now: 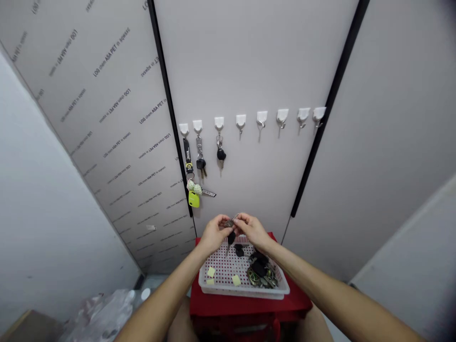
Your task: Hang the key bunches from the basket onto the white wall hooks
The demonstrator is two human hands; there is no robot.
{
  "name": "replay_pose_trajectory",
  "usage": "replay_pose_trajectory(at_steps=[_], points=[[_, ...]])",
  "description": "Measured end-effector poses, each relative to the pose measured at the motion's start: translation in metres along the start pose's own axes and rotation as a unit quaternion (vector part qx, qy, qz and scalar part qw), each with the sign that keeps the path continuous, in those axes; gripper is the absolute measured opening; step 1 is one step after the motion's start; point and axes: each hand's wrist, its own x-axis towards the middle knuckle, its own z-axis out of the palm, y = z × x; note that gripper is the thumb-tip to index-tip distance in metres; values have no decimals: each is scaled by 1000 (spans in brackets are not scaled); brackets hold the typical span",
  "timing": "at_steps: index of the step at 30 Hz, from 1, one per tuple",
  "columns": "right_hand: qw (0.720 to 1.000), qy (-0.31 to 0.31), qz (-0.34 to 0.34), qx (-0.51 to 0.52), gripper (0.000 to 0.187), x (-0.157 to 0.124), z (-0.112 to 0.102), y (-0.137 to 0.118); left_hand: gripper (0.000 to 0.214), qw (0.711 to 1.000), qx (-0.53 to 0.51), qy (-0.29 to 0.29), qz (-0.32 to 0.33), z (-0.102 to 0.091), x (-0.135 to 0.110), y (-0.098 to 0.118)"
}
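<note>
Both my hands meet above the far edge of a white perforated basket (245, 290). My left hand (215, 233) pinches a bunch of keys (231, 237), and a black-headed key dangles below the fingers. From the other side my right hand (253, 231) grips the same bunch by a thin metal part near the fingertips. Inside the basket, a heap of keys (262, 270) with black heads and rings lies at the right. A separate black-headed key (239, 250) rests near the middle, and several yellow paper pieces (236, 280) lie at the left.
White hooks (241, 120) run in a row across the wall panel. Three at the left carry keys: a strap with a yellow-green tag (194, 199), a keyring (201, 164) and another keyring (221, 154). The basket stands on a red box (249, 306). Plastic bags (103, 316) lie at lower left.
</note>
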Motion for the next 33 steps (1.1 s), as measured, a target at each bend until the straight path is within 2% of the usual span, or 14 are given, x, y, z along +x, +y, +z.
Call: replay_pose_trajectory(at_steps=[2, 5, 7, 9, 12, 15, 22, 27, 30, 33], points=[[999, 6, 6, 50, 17, 0, 0, -2, 20, 999, -15, -42, -2, -1, -2, 2], [995, 25, 7, 100, 18, -1, -1, -6, 21, 992, -70, -87, -55, -4, -5, 4], [992, 25, 4, 121, 18, -1, -2, -8, 21, 987, -97, -81, -98, -6, -6, 4], [991, 17, 1, 132, 18, -2, -2, -11, 21, 983, -118, -79, -115, -7, -5, 5], [991, 10, -8, 137, 19, -1, -1, -14, 21, 981, -135, -88, -109, -9, -2, 8], [991, 5, -21, 131, 19, 0, -1, -15, 21, 984, -134, -67, -97, -10, 0, 14], [994, -11, -29, 109, 17, 1, -3, -12, 11, 991, -49, -77, -96, -10, 1, 23], [993, -24, -22, 110, 16, -2, -3, -17, 3, 996, 22, -58, -58, -11, 5, 21], [992, -47, -39, 112, 24, -3, -6, -23, 5, 996, 60, -49, -35, -13, 9, 26], [998, -19, -46, 33, 22, -1, -9, -28, 6, 993, 104, -55, -16, -15, 11, 34]])
